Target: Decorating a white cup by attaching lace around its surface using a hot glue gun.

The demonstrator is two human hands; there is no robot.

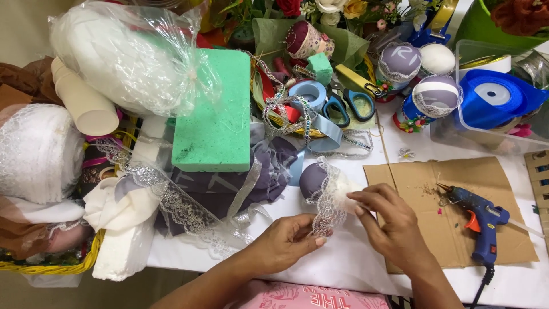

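Hands meet over a small foam ball [318, 182] near the table's front edge. Left hand [284, 245] pinches the lower end of a white lace strip [327, 207] between thumb and fingers; right hand [386, 224] presses fingertips to the ball's pale right side, where the lace crosses it. The two hands sit just apart, both closed on the same piece.

Ball state: left half wrapped in purple-grey fabric, right half bare white or only thinly covered; cannot tell which. Lace runs as a band around the middle, loose at the bottom end. Judged about midway: fabric on, lace partly seated, trim end not yet fixed, no ribbon or flowers on it.

For comparison, three decorated balls [436, 94] stand at the far side, banded in lace with small flower trim at the base; these look finished.

Right of the hands: blue hot-glue gun [476, 214] lying on a flat cardboard sheet [412, 183], nozzle pointing left, unheld. Beyond: blue-handled scissors [346, 106], pale blue ribbon roll [307, 92], blue ribbon spool in a clear plastic tub [492, 97].

Left: green floral foam block [214, 114], purple-grey fabric heap [229, 186] under it, more lace trailing off the edge, bagged white foam shape [123, 57], yellow wicker basket [51, 266] of cloth.
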